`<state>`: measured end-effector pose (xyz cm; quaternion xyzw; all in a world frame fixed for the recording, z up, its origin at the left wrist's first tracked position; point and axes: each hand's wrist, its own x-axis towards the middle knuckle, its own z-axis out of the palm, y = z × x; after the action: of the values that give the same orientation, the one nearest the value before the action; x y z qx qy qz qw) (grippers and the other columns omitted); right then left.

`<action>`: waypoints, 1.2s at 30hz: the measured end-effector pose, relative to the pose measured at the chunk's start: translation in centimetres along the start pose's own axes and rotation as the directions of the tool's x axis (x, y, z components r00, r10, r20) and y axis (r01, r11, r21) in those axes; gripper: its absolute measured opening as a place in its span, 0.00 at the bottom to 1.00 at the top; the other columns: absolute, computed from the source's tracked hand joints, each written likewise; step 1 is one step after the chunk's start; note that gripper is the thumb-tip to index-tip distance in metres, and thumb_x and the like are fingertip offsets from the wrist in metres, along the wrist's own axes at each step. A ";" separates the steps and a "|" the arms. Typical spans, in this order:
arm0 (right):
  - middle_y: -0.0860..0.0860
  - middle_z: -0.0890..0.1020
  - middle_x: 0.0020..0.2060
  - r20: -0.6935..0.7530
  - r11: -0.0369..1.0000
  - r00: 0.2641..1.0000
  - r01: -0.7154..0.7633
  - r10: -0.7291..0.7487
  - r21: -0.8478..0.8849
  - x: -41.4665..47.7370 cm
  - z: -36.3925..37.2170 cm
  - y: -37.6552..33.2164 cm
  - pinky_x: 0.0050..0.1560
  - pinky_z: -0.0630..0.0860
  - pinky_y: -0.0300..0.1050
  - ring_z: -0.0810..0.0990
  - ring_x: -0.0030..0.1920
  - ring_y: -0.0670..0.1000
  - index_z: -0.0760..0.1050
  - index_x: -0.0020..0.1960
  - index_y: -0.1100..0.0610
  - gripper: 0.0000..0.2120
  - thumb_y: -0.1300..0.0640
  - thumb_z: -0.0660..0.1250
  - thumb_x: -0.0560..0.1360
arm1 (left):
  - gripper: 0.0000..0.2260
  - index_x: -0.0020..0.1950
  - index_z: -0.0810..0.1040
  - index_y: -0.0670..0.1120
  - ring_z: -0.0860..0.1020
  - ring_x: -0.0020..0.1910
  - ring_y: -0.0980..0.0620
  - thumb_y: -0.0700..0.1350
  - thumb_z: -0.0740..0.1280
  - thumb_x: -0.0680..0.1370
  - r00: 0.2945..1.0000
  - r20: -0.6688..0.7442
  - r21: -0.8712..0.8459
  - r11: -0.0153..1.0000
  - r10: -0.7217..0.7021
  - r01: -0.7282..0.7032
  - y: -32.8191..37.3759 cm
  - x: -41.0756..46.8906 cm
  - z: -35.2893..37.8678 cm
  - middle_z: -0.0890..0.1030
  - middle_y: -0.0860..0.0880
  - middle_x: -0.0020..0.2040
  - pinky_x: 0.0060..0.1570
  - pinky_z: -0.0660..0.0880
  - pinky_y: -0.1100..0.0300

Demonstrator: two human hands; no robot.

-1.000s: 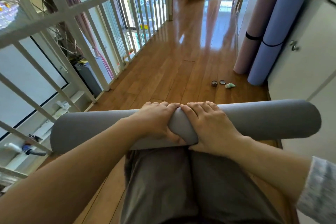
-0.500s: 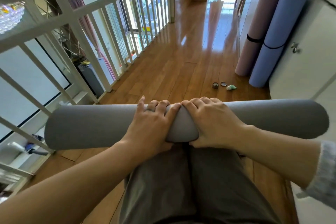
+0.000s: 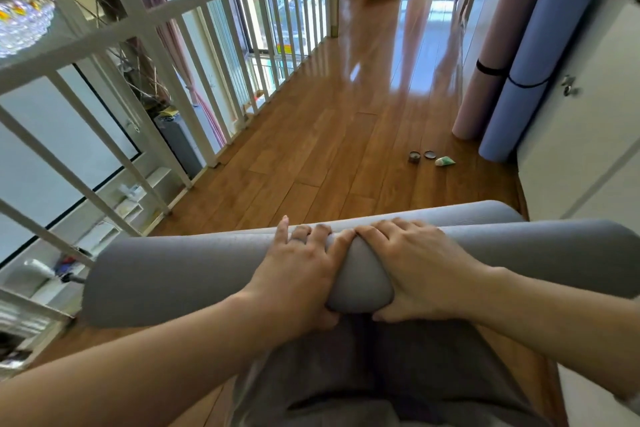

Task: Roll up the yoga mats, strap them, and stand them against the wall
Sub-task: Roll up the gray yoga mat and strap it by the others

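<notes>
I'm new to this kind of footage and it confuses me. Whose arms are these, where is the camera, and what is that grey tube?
No machine here: a person wears one wide-angle camera on the head, so you look down along their own arms. The left hand and right hand sit side by side on a rolled grey mat, fingers over the top, thumbs underneath, so both hold it in their grip. No strap shows on it. Beyond lies a wooden floor, with a white railing on the left. On the right, a pink mat and a blue mat, each rolled with a dark strap around it, stand leaning at the wall. Near them on the floor lie two small round containers and a small green-and-white object I cannot identify.
</notes>
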<state>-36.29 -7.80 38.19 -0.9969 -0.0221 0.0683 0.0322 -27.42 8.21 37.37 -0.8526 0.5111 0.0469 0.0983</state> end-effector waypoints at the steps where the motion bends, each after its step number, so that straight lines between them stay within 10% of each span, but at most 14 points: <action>1: 0.48 0.64 0.72 -0.005 1.000 1.000 0.004 -0.004 -0.016 0.0 -0.2 0.0 0.70 0.61 0.48 0.65 0.69 0.50 0.51 0.76 0.50 0.49 0.30 0.68 0.65 | 0.47 0.77 0.43 0.51 0.60 0.72 0.45 0.62 0.69 0.70 1.000 0.009 -0.023 1.000 0.009 -0.009 -0.4 0.3 -0.2 0.59 0.47 0.74 0.74 0.47 0.42; 5: 0.55 0.50 0.77 0.008 0.993 1.000 -0.009 0.010 -0.118 -0.1 0.1 -1.4 0.76 0.49 0.57 0.52 0.76 0.56 0.37 0.78 0.56 0.53 0.34 0.67 0.70 | 0.46 0.77 0.51 0.53 0.65 0.69 0.48 0.66 0.70 0.67 0.991 0.120 -0.149 0.988 0.054 -0.036 -2.3 2.5 -1.5 0.65 0.51 0.70 0.72 0.58 0.48; 10: 0.53 0.63 0.71 -0.044 0.993 0.999 -0.020 0.015 -0.114 2.3 0.4 -0.4 0.69 0.63 0.55 0.66 0.68 0.55 0.48 0.77 0.56 0.50 0.34 0.68 0.67 | 0.47 0.77 0.49 0.56 0.65 0.69 0.49 0.69 0.70 0.66 0.968 0.251 -0.190 0.981 0.015 0.035 -3.9 4.4 -2.5 0.66 0.52 0.70 0.71 0.58 0.46; 15: 0.49 0.70 0.67 0.028 1.000 1.000 0.010 -0.010 0.025 4.1 -1.5 1.6 0.67 0.66 0.51 0.70 0.65 0.51 0.55 0.75 0.52 0.50 0.33 0.72 0.62 | 0.50 0.78 0.44 0.49 0.59 0.74 0.45 0.69 0.66 0.68 0.996 0.078 0.026 0.999 -0.045 0.044 -2.2 3.2 -1.4 0.59 0.48 0.75 0.72 0.46 0.37; 21: 0.55 0.55 0.75 -0.046 0.984 0.998 -0.037 0.030 -0.174 3.7 0.0 0.2 0.74 0.53 0.60 0.56 0.74 0.56 0.41 0.78 0.56 0.56 0.33 0.70 0.66 | 0.48 0.77 0.52 0.52 0.65 0.69 0.47 0.70 0.69 0.65 0.989 0.146 -0.147 0.988 -0.033 0.055 -4.2 5.6 -2.2 0.67 0.50 0.70 0.72 0.54 0.40; 25: 0.53 0.65 0.70 -0.092 0.987 0.995 -0.059 0.045 -0.152 5.2 0.2 1.0 0.68 0.63 0.56 0.66 0.67 0.55 0.49 0.76 0.55 0.52 0.33 0.71 0.65 | 0.46 0.76 0.55 0.56 0.66 0.68 0.48 0.68 0.71 0.65 0.961 0.274 -0.243 0.965 -0.032 0.102 -5.4 7.6 -3.4 0.69 0.52 0.67 0.70 0.57 0.43; 32: 0.49 0.70 0.66 0.082 0.997 0.995 -0.067 0.065 0.023 8.1 -2.1 3.3 0.64 0.68 0.54 0.69 0.65 0.52 0.57 0.74 0.52 0.53 0.34 0.76 0.58 | 0.50 0.77 0.45 0.50 0.61 0.73 0.44 0.68 0.69 0.67 0.992 -0.068 0.050 0.993 -0.104 0.107 -3.3 5.7 -0.4 0.61 0.47 0.74 0.71 0.47 0.37; 36: 0.54 0.60 0.74 0.027 0.986 0.993 -0.108 0.112 -0.125 7.4 -1.0 2.3 0.72 0.54 0.65 0.58 0.74 0.57 0.44 0.78 0.54 0.60 0.32 0.74 0.61 | 0.49 0.78 0.48 0.49 0.64 0.71 0.44 0.67 0.70 0.66 0.993 -0.048 -0.017 0.994 -0.108 0.108 -4.6 6.6 -0.9 0.64 0.47 0.72 0.72 0.49 0.37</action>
<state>-28.74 -9.82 38.05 -0.9954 0.0283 0.0853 -0.0338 -20.30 4.45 37.59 -0.8806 0.4661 0.0243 0.0823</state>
